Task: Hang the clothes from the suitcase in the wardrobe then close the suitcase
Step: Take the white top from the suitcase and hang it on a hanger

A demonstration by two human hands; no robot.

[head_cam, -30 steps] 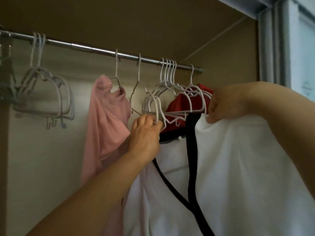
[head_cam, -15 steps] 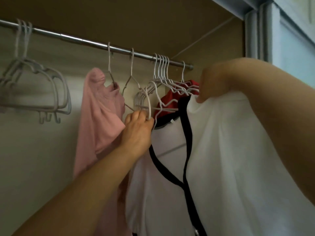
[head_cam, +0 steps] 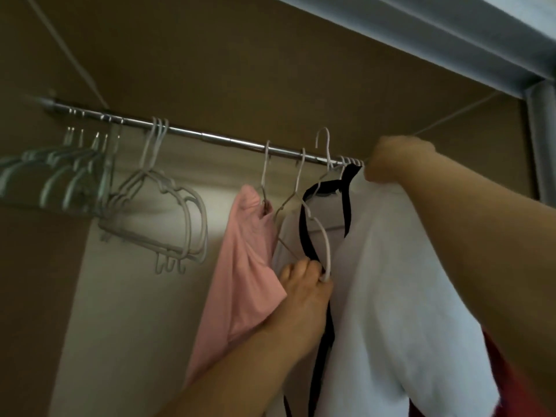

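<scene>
hanger (head_cam: pixel 328 256) hook now above rod (head_cam: pixel 228 138) | left hand (head_cam: pixel 304 291) grips hanger | right hand (head_cam: pixel 394 161) grips shirt (head_cam: pixel 406 281)

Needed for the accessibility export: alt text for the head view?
A person's left hand grips a white hanger while the right hand holds a white top with black trim up at the wardrobe rail. A pink garment hangs just left of it, with empty hangers bunched farther left.

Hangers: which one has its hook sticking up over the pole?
The white hanger just left of the black-trimmed white top's collar. Its hook rises above the rod, while every other hook sits over it.
</scene>
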